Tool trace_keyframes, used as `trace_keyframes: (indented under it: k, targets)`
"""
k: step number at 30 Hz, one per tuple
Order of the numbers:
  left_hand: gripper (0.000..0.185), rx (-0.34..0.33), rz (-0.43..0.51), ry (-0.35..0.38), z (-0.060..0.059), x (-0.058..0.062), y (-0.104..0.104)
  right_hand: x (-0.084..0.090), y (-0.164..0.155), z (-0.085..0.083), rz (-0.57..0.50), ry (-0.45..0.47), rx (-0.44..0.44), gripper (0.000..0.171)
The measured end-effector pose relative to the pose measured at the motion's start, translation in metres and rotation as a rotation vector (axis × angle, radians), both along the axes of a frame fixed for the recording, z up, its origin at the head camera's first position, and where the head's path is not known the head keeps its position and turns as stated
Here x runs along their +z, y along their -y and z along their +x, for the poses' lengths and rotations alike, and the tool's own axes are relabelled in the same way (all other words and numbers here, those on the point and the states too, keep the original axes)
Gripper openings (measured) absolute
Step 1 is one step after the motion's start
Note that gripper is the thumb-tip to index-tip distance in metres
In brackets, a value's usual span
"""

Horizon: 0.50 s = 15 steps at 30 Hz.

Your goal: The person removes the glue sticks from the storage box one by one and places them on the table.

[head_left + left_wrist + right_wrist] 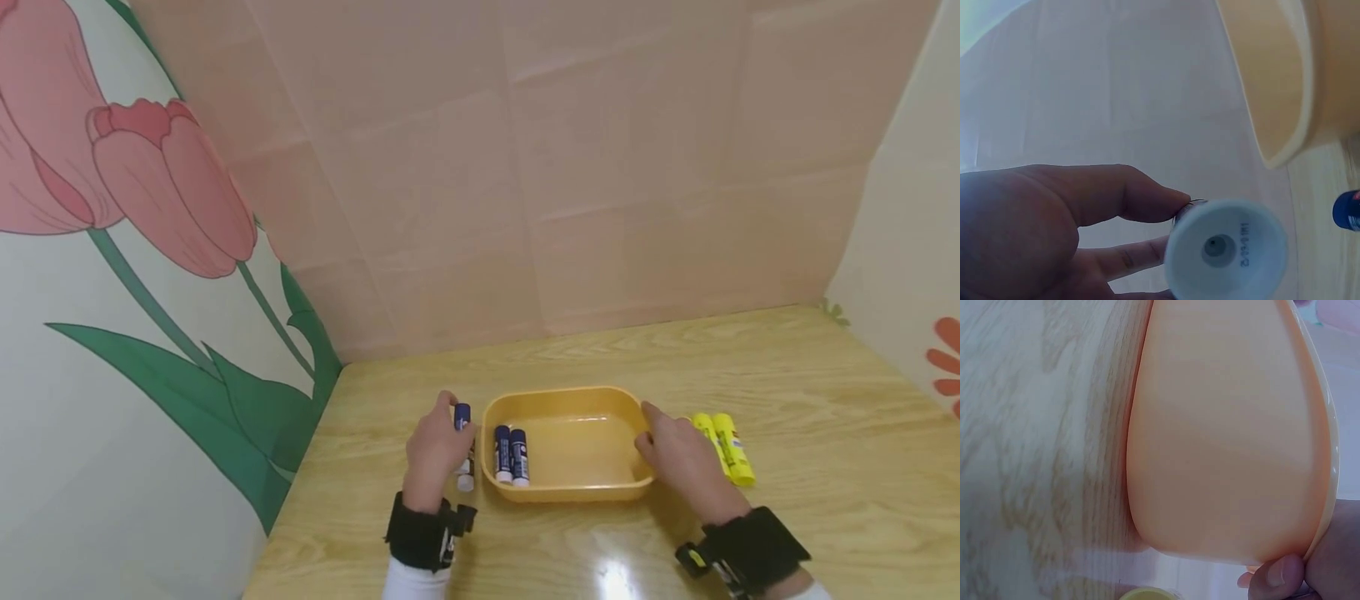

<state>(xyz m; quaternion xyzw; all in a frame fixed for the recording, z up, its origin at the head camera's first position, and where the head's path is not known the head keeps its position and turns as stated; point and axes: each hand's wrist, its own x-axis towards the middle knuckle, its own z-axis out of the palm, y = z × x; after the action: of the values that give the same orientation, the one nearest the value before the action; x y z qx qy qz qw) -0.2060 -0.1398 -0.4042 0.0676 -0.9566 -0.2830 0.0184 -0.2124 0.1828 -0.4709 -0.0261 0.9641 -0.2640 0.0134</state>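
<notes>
A yellow-orange tray (570,398) sits on the wooden table with two blue glue sticks (510,455) lying at its left end. My left hand (435,450) grips a third blue glue stick (462,418) just left of the tray. In the left wrist view the stick's white base (1225,249) is pinched between my thumb and fingers, beside the tray's wall (1272,87). My right hand (678,457) holds the tray's right rim; the right wrist view shows a fingertip under the tray wall (1229,437). Two yellow glue sticks (723,448) lie right of that hand.
The table (825,467) is boxed in by a tulip-printed panel (150,292) on the left, a pink paper wall (562,167) at the back and a pale panel on the right. Another blue stick end (1347,211) shows at the left wrist view's right edge.
</notes>
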Motion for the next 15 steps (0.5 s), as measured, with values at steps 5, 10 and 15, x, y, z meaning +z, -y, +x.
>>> trace_keyframes:
  k: [5,10,15]
  targets:
    - [0.042,0.019,0.002,0.027,-0.004,-0.002,0.013,0.001,-0.001,-0.001,-0.007,0.005,0.000,0.060]
    - [0.043,0.055,0.029,0.072,-0.006,-0.007,0.024,-0.001,-0.001,0.000,-0.005,-0.022,0.006,0.059]
    - [0.042,0.076,0.058,0.118,-0.010,-0.019,0.030,-0.002,-0.001,0.003,-0.004,-0.033,0.012,0.059]
